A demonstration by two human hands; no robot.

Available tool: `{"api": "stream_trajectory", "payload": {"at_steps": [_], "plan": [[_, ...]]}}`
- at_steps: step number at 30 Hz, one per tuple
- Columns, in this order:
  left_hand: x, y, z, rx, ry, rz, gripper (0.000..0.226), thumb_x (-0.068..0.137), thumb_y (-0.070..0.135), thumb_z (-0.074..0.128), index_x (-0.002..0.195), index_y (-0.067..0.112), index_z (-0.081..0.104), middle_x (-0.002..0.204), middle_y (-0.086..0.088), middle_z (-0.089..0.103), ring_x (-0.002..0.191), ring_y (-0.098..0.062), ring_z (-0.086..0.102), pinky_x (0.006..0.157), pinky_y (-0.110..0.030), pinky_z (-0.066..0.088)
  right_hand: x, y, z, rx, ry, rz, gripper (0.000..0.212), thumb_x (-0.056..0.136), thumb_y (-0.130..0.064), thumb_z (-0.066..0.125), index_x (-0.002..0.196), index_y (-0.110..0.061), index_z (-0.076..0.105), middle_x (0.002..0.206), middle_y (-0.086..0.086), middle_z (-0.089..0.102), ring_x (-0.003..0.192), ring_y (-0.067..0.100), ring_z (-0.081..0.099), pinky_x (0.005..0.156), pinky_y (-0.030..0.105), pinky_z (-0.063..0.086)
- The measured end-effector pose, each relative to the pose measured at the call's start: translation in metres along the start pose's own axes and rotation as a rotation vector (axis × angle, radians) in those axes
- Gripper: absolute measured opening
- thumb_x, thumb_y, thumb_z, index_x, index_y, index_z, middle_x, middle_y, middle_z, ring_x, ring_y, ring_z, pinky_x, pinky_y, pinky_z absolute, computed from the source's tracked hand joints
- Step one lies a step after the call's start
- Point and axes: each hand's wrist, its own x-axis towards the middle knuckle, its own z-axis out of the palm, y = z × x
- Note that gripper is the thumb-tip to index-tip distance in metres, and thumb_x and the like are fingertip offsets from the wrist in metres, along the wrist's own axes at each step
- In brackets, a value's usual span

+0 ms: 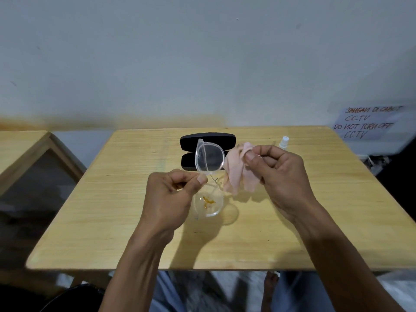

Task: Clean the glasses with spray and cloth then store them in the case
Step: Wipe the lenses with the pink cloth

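Observation:
Clear-framed glasses (208,159) are held upright above the table, one lens over the other. My left hand (173,197) pinches them at the bridge between the two lenses. The lower lens (208,202) carries an orange smear. My right hand (274,174) grips a pale pink cloth (238,174) just right of the upper lens, close to it but apart. Behind the glasses lies a black case (188,143), open on the wooden table (112,221). A small white spray bottle (284,142) stands at the back right.
The table's front edge runs near my knees. A second wooden piece with a dark panel (33,172) stands to the left. A handwritten paper sign (367,122) hangs on the wall at the right, above dark cables.

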Motion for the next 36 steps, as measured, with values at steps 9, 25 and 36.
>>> {"api": "stream_trajectory", "payload": {"at_steps": [9, 25, 36], "plan": [[0.015, 0.026, 0.001, -0.175, 0.088, -0.141, 0.006, 0.081, 0.011, 0.075, 0.078, 0.006, 0.075, 0.057, 0.010, 0.069, 0.048, 0.008, 0.053, 0.061, -0.017, 0.041, -0.025, 0.001, 0.014, 0.401, -0.183, 0.169, 0.017, 0.080, -0.013, 0.067, 0.094, -0.003, 0.068, 0.089, 0.013, 0.075, 0.079, 0.017, 0.073, 0.079, 0.032, 0.061], [0.013, 0.030, 0.015, -0.173, 0.001, -0.235, 0.004, 0.079, 0.012, 0.076, 0.080, 0.008, 0.077, 0.045, 0.013, 0.057, 0.057, -0.008, 0.054, 0.057, -0.016, 0.041, -0.031, 0.009, 0.055, 0.068, 0.091, 0.006, 0.008, 0.080, -0.004, 0.082, 0.086, -0.008, 0.079, 0.078, 0.004, 0.080, 0.072, 0.015, 0.077, 0.061, 0.023, 0.058], [0.017, 0.024, 0.018, -0.279, 0.066, -0.198, 0.008, 0.075, 0.005, 0.078, 0.067, 0.005, 0.076, 0.058, 0.001, 0.067, 0.053, -0.007, 0.054, 0.057, -0.016, 0.045, -0.024, 0.009, 0.062, 0.084, 0.134, 0.041, 0.012, 0.074, -0.004, 0.087, 0.083, -0.003, 0.078, 0.079, 0.011, 0.079, 0.076, 0.028, 0.078, 0.072, 0.041, 0.065]]}}
